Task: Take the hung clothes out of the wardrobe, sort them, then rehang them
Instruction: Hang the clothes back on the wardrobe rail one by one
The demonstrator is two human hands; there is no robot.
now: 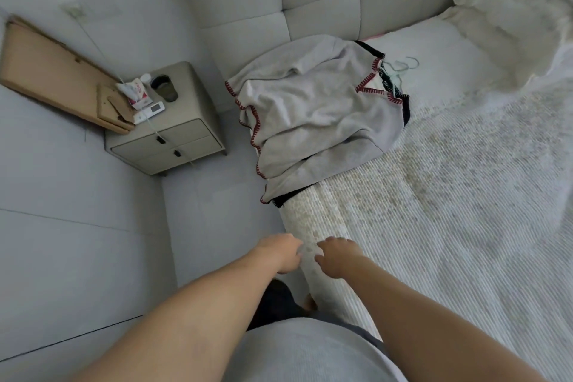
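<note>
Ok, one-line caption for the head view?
Both hands empty above bed edge; grey garment pile awaits sorting.

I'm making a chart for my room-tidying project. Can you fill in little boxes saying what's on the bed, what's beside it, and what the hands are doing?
on the bed: pile of clothes, grey garment with red stitching on top
hangers: hooks poke out behind the pile
beside the bed: nightstand
left hand: holds nothing, at the bed edge
right hand: holds nothing, over the bedspread
</note>
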